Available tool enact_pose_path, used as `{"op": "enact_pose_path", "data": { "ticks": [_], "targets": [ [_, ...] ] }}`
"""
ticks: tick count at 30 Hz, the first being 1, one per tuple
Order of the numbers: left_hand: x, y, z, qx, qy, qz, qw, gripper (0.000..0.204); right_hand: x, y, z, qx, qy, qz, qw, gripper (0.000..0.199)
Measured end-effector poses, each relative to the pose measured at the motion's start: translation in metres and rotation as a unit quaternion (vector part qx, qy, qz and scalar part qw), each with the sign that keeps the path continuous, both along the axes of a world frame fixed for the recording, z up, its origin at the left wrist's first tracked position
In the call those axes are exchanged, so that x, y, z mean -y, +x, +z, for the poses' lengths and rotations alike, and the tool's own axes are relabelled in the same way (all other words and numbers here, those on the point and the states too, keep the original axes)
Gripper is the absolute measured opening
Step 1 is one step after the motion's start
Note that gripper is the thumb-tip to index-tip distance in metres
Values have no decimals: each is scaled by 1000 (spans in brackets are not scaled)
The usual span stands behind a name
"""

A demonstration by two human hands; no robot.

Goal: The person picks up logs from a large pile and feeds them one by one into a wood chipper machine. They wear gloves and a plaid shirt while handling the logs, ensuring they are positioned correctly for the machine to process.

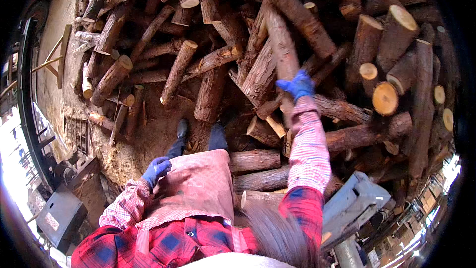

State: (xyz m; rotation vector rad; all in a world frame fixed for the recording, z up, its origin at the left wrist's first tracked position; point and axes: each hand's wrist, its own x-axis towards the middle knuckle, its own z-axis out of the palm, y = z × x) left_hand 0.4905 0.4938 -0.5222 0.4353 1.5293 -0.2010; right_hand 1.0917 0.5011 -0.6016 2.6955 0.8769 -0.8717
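My right hand (pixel 299 85), in a blue glove, reaches forward into the woodpile. Its thumb lies across a long bark-covered log (pixel 281 44), and the fingers wrap its right side. That log slants from the upper middle of the pile toward me; its near end shows below the hand. At the left edge of my pinkish checked apron (pixel 198 178), my left hand (pixel 157 169) hangs in a matching glove. Its fingers are loosely bent with nothing visible in them. Just beyond the gripped log, another thick log (pixel 297 12) lies slanted across the pile.
Logs lie heaped at many angles ahead and to the right, including one with a pale cut end (pixel 385 99). Shorter logs (pixel 255 161) lie beside my legs. A grey machine part (pixel 354 206) stands at lower right, a dark metal box (pixel 62 216) at lower left. Brown dirt (pixel 153 119) surrounds my feet.
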Motion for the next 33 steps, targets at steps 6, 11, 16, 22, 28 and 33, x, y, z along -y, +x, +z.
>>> {"op": "enact_pose_path", "data": {
  "ticks": [6, 11, 16, 22, 28, 33],
  "targets": [
    [-43, 11, 16, 157, 122, -47, 979, 51, 77, -253, 33, -653, 257, -518, 490, 45],
    [-47, 5, -4, 218, -13, -15, 976, 37, 124, -434, 132, -696, 246, -569, 363, 43],
    [4, 45, 28, 297, -29, 35, 954, 40, 150, -493, 197, -595, 363, -426, 577, 44],
    [62, 114, 157, 512, 102, -28, 853, 50, 220, -470, 267, -401, 563, -327, 644, 61],
    [189, 166, 302, 680, 266, -270, 628, 61, 397, -376, 375, 11, 582, -219, 784, 77],
    [229, 145, 288, 648, 345, -376, 565, 67, 478, -324, 466, 160, 559, -173, 795, 75]
  ]
}}
